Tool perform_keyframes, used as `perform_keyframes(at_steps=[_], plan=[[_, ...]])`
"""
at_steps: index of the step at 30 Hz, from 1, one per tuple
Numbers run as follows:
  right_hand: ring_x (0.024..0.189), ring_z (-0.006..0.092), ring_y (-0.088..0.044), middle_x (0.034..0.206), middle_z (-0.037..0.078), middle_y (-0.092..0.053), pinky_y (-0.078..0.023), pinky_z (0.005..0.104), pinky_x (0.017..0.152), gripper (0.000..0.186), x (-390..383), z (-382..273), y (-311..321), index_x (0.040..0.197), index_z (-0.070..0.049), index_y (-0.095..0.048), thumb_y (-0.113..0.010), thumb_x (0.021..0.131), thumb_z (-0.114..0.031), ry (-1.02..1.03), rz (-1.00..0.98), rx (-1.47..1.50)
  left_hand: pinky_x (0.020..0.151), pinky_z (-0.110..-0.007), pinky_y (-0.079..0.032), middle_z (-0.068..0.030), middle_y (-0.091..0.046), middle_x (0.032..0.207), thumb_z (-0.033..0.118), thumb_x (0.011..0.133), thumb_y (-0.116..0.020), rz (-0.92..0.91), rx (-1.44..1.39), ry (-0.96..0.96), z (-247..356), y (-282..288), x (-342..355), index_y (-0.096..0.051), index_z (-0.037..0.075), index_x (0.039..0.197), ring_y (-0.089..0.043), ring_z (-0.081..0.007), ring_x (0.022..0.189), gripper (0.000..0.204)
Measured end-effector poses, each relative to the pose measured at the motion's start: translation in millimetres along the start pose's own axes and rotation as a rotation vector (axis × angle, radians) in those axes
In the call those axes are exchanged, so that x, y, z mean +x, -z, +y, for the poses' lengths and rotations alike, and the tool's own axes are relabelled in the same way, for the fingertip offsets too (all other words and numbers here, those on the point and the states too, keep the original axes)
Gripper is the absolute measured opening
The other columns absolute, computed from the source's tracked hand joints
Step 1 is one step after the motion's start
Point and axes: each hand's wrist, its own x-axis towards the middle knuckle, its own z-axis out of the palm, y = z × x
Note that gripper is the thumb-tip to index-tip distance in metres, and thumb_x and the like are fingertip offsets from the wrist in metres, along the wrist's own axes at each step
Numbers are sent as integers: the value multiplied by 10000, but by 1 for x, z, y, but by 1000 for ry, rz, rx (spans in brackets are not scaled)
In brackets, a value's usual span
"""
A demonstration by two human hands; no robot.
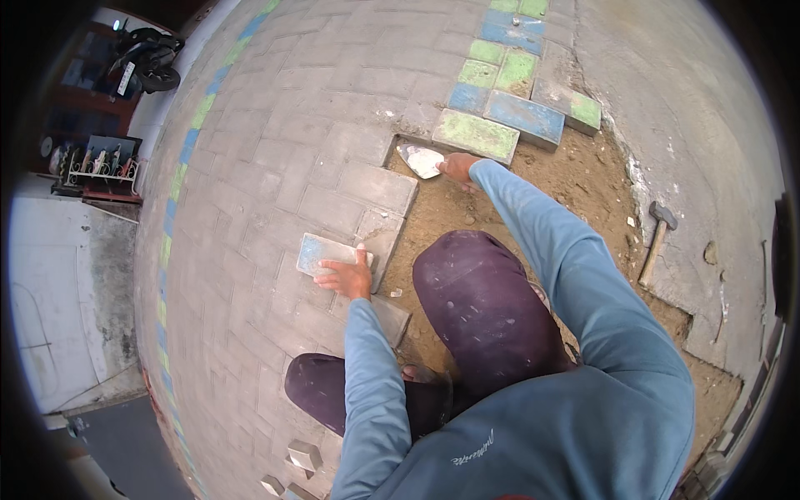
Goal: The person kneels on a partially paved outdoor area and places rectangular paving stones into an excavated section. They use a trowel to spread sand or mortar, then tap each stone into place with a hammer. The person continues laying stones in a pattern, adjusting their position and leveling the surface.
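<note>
My right hand [459, 169] is closed around a trowel, reaching out over the sand. The trowel's pale, dirty blade [421, 161] points left into the corner where the laid pavers meet the sand bed [454, 202]; its handle is hidden in my fist. My left hand [348, 273] rests with spread fingers on the near right corner of a loose paving block [321, 250] with faded blue paint. That block lies on top of the grey pavers, close to the edge of the sand. Just beyond the trowel is a green-painted paving block [475, 136].
A hammer [658, 242] with a wooden handle lies on the concrete at right. Blue and green blocks [527, 118] border the sand's far end. Loose block pieces [303, 456] sit at lower left. A motorcycle [150, 58] and a plant rack [104, 169] stand far left.
</note>
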Motion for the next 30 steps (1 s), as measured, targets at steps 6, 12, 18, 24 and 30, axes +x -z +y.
perform_keyframes(at_steps=[6,12,18,24,30], plan=[[698,308,-715,918,196,-714,-582,455,643,578,-5,1,20,1457,-83,-483,-443,1059,-501,110,-62,-281,1219,-651,-81,-517,148,1535,768,854,-620,14,-31,-5,-3,2,-2,113,-70,1581,105,-644,1474,1330],[1033,409,-690,1170,244,-700,-529,517,910,625,-55,60,6,1453,-101,-524,-467,1035,-560,81,75,-434,1199,-601,-261,-485,60,1572,708,764,-759,-44,-166,84,13,6,-7,65,9,1618,-84,-618,1490,1377],[997,483,-656,1026,315,-678,-490,549,842,576,-258,158,-36,1188,-23,-564,-450,1042,-568,-91,353,-75,1048,-585,-438,-425,-275,1468,629,704,-838,73,-160,256,32,36,14,-20,41,1633,-412,-533,1325,1370],[977,454,-655,1043,292,-672,-509,503,860,524,-411,229,-115,1244,-7,-603,-513,1040,-481,-464,384,-40,976,-547,-485,-393,-395,1351,550,702,-851,78,-78,286,39,38,11,-68,76,1641,-507,-498,1212,1311],[1004,436,-615,1055,242,-626,-494,496,879,326,-379,191,-83,1149,-10,-608,-548,1033,-309,-277,736,-323,1058,-476,-451,-337,-376,1470,265,694,-811,26,-679,-9,36,53,-10,-127,1,1619,-491,-453,1293,1180]])
